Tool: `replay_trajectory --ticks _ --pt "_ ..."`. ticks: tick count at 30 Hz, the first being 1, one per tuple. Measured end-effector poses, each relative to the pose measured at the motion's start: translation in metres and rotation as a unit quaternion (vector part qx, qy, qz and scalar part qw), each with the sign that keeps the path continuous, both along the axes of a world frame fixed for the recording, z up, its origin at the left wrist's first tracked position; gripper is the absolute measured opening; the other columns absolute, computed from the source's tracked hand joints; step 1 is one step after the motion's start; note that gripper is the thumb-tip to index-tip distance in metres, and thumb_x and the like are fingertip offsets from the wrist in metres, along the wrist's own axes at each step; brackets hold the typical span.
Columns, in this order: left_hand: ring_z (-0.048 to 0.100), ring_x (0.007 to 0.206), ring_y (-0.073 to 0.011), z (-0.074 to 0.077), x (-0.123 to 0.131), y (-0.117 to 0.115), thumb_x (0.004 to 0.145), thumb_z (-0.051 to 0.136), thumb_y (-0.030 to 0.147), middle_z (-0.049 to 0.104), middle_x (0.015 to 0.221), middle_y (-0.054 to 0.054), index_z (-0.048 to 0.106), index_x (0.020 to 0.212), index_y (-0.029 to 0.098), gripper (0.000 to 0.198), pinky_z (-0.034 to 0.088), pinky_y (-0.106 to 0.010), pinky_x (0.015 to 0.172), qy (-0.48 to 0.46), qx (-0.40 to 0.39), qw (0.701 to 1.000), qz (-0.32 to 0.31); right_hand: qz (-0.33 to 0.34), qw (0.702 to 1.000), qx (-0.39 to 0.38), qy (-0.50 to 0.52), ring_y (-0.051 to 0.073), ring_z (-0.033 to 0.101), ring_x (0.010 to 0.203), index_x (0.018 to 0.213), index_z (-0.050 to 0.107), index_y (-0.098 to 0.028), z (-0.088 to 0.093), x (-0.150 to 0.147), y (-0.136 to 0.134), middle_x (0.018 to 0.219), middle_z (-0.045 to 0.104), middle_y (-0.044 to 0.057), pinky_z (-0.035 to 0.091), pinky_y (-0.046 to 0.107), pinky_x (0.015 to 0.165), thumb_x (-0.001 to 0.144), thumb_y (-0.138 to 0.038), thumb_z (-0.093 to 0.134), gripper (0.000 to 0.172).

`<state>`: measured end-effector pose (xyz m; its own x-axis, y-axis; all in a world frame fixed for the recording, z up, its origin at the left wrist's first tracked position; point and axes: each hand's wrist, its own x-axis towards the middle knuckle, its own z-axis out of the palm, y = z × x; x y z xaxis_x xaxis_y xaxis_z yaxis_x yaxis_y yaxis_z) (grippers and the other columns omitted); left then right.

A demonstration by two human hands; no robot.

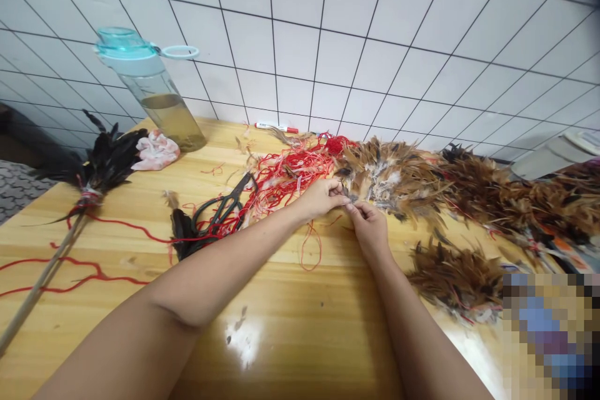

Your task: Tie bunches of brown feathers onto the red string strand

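Note:
A long heap of brown feathers [403,178] lies across the wooden table [300,325]. At the heap's left end my left hand [323,197] and my right hand [370,222] meet, both with fingers pinched on the feathers. A tangle of red string [285,175] spreads just left of my left hand. Dark-handled scissors [225,206] lie in that string, apart from both hands.
A feather duster of black feathers [100,165] on a thin stick [37,287] lies at the left, with red string trailing from it. A clear bottle [154,90] with a teal lid, a pink cloth [154,150] and a red-capped marker [276,127] stand near the tiled wall.

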<state>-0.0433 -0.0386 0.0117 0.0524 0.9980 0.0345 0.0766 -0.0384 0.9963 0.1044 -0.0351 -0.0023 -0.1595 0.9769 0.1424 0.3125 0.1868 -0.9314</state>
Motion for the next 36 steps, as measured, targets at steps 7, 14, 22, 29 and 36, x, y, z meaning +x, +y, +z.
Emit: replay_trajectory --ticks 7,14,22,29,36 --pt "0.053 0.065 -0.0097 0.004 -0.007 0.002 0.071 0.063 0.027 0.059 0.07 0.001 0.058 0.078 0.014 0.016 0.04 -0.022 0.063 -0.009 0.017 0.999 -0.026 -0.003 0.999 0.023 -0.033 0.012 0.042 0.054 0.061 0.06 -0.017 0.001 0.001 -0.001 0.054 0.051 -0.002 0.033 0.025 0.054 0.073 -0.044 0.057 0.03" --pt "0.055 0.079 -0.0141 0.003 -0.033 0.009 0.078 0.053 0.016 0.063 0.083 -0.004 0.063 0.081 0.015 0.011 0.043 -0.027 0.077 0.287 0.138 0.937 0.14 -0.034 0.999 -0.001 -0.009 0.013 0.044 0.057 0.07 0.063 -0.017 0.004 0.003 -0.002 0.059 0.055 0.0 0.035 0.026 0.058 0.074 -0.045 0.055 0.03" --pt "0.053 0.095 -0.0213 -0.005 -0.029 0.005 0.084 0.047 0.02 0.059 0.099 -0.01 0.065 0.098 0.016 0.023 0.045 -0.034 0.085 0.508 0.166 0.838 0.112 -0.038 0.999 -0.009 -0.002 0.012 0.039 0.054 0.069 0.062 -0.016 0.007 0.0 -0.005 0.057 0.051 -0.001 0.032 0.025 0.054 0.073 -0.045 0.054 0.03" --pt "0.05 0.098 -0.0239 -0.006 -0.03 0.012 0.088 0.043 0.024 0.058 0.097 -0.011 0.067 0.099 0.017 0.027 0.044 -0.035 0.085 0.55 0.144 0.818 0.09 -0.034 0.999 0.005 -0.024 0.011 0.038 0.053 0.069 0.062 -0.016 0.007 -0.001 -0.007 0.055 0.048 -0.003 0.031 0.025 0.053 0.075 -0.046 0.053 0.032" --pt "0.05 0.095 -0.0246 -0.004 -0.028 0.011 0.088 0.04 0.019 0.058 0.094 -0.013 0.064 0.09 0.014 0.024 0.042 -0.037 0.085 0.549 0.15 0.818 0.085 -0.032 0.998 0.027 -0.037 0.012 0.039 0.055 0.069 0.064 -0.016 0.004 0.001 -0.005 0.056 0.049 -0.002 0.032 0.025 0.054 0.075 -0.047 0.055 0.033"
